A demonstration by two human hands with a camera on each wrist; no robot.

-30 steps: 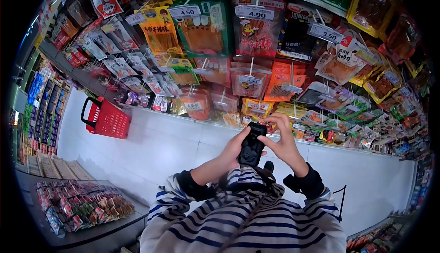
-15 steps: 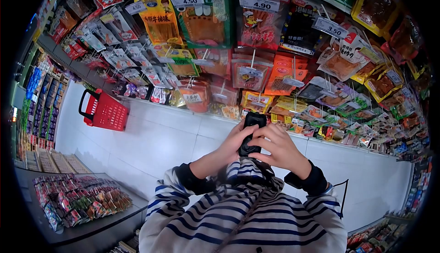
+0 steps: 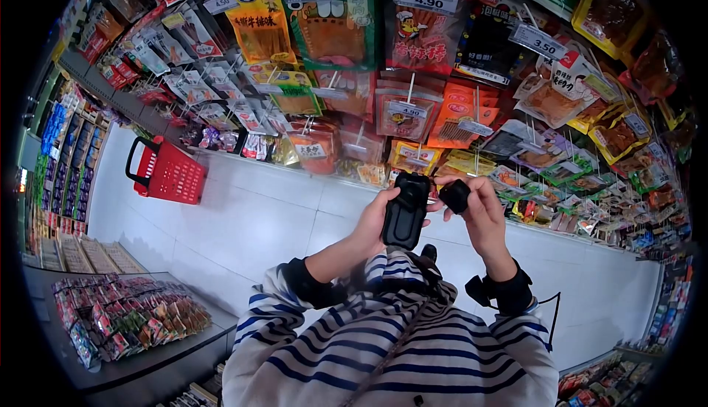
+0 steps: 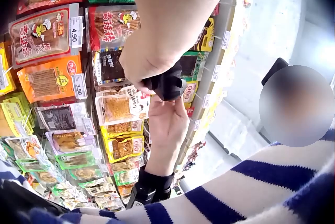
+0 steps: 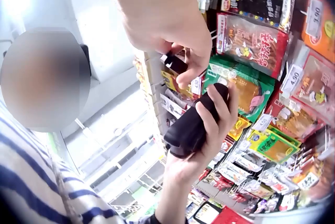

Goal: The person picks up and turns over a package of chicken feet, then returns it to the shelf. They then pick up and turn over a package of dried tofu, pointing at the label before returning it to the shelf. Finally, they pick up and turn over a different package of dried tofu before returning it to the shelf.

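In the head view my left hand [image 3: 366, 223] grips a black, oblong case [image 3: 405, 211] with rounded corners and moulded recesses on its upper face. The right wrist view shows the fingers of that hand wrapped round the dark case [image 5: 196, 124]. Just to the right of it, my right hand [image 3: 488, 219] pinches a small black block [image 3: 454, 195], roughly square, between thumb and fingers. A small gap separates block and case in the head view. From the left wrist, the case and block overlap as one dark shape [image 4: 166, 82].
Snack packets [image 3: 411, 105] hang on hooks with price tags in front of me. A red shopping basket [image 3: 171, 173] stands on the pale floor [image 3: 243, 230] at left. Packets fill a low display [image 3: 133, 315] at the lower left. More shelves [image 3: 70, 171] line the far left.
My right hand was over the case, fingers on it; now it has moved off to the right with the small black block pinched. The case has turned upright, its recessed face exposed.
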